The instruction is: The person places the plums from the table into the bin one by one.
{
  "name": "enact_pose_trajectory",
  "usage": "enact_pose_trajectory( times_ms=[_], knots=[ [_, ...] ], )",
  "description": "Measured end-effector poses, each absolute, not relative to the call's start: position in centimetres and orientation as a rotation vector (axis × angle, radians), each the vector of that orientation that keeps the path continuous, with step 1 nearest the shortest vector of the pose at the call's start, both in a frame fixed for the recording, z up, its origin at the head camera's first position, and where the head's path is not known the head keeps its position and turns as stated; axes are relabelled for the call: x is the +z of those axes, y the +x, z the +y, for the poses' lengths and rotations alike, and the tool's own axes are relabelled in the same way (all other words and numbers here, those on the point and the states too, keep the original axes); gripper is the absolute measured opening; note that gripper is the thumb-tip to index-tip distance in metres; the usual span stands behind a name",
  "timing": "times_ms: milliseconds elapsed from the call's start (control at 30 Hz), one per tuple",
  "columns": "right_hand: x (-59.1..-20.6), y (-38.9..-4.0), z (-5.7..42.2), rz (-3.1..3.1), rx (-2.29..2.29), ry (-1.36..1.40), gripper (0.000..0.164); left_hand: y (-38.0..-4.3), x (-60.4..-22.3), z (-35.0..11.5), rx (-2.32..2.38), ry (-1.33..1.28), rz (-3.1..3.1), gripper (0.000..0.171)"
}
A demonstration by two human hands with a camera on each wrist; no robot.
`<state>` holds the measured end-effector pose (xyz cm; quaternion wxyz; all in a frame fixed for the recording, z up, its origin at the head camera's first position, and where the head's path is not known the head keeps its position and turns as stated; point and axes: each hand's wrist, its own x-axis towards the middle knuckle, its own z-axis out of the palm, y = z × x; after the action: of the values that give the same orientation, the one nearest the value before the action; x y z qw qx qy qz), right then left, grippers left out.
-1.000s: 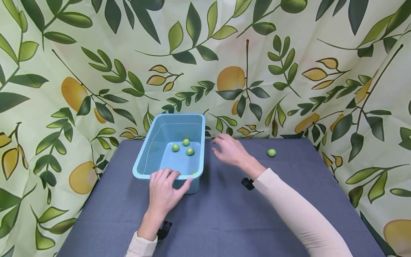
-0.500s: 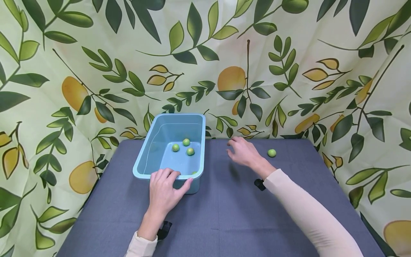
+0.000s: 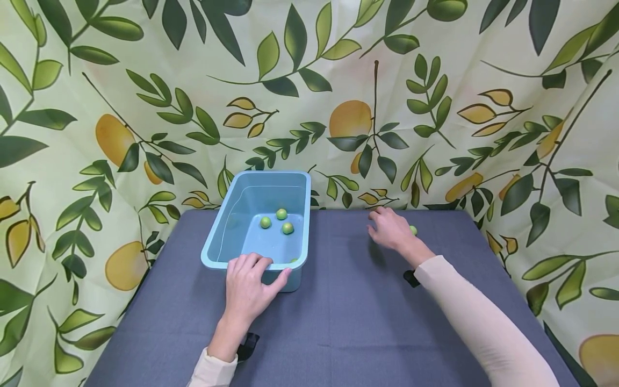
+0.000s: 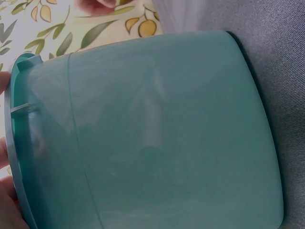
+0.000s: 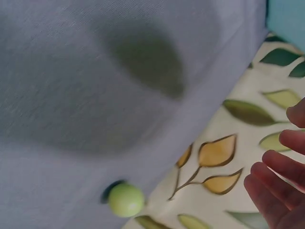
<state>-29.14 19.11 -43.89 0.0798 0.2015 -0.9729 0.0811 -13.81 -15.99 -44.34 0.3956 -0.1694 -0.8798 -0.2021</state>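
A light blue plastic tub (image 3: 221,236) stands on the table's left half. Several small green balls, lime-like in look, lie on its floor, one of them a green ball (image 3: 287,228); another is mostly hidden behind the near rim. My left hand (image 3: 249,287) grips that near rim, fingers hooked over it and thumb at the outer side. The tub's outer wall (image 4: 157,133) fills the left wrist view. My right hand (image 3: 393,231) hovers over the table right of the tub, holding nothing, fingers loosely bent. Just beyond it, partly covered, lies a single green ball (image 5: 126,200).
A dark grey-blue cloth (image 3: 333,312) covers the table. Behind and at both sides hangs a leaf-and-fruit patterned fabric (image 3: 290,64), close to the far table edge. The tub's far end stands against it.
My right hand has moved right, away from the tub, and now partly covers the lone green ball from the head view. The left hand and the tub have stayed put.
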Motion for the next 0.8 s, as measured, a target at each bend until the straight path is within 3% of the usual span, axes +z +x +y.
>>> enact_pose_trajectory(
  times_ms=[800],
  knots=[
    [-47.4,-30.1,26.4,-3.099,0.335,0.250,0.043,-13.9,-44.5,-16.0,-0.499,-0.429,-2.237,0.039]
  ],
)
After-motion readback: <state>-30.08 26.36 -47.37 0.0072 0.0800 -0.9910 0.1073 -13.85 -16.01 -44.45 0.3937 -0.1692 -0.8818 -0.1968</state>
